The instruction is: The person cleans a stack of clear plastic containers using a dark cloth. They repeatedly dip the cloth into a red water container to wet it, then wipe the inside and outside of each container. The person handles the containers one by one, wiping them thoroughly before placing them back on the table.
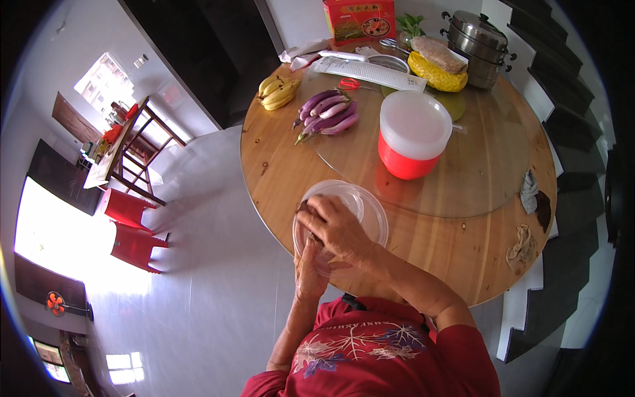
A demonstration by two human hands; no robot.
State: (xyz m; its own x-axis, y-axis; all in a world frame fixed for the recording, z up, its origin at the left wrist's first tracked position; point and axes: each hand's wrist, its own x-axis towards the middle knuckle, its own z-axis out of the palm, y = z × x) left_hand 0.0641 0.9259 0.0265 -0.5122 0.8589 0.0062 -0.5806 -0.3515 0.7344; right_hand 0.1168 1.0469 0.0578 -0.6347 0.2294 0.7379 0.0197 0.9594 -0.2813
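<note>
Plastic bowl (374, 217), partly hidden beneath right hand (335, 229)

Clear container (372, 210) — partly covered by left hand (309, 272) and right hand (342, 230), red shirt (397, 372) — cut off below

On and around the table (463, 261)
At the near edge is the bowl (374, 218); behind it, to the right, the tubs (413, 142) stand on the glass disc (489, 178). Left of the tubs lie the eggplants (327, 114), and the bananas (278, 92) are behind these, more to the left. At the far edge stands the box (360, 23), with the pot (477, 46) on its right. Cloths (522, 247) lie by the right edge, stairs (575, 188) are beyond it, and stools (132, 245) stand on the floor (218, 205) at left
</note>
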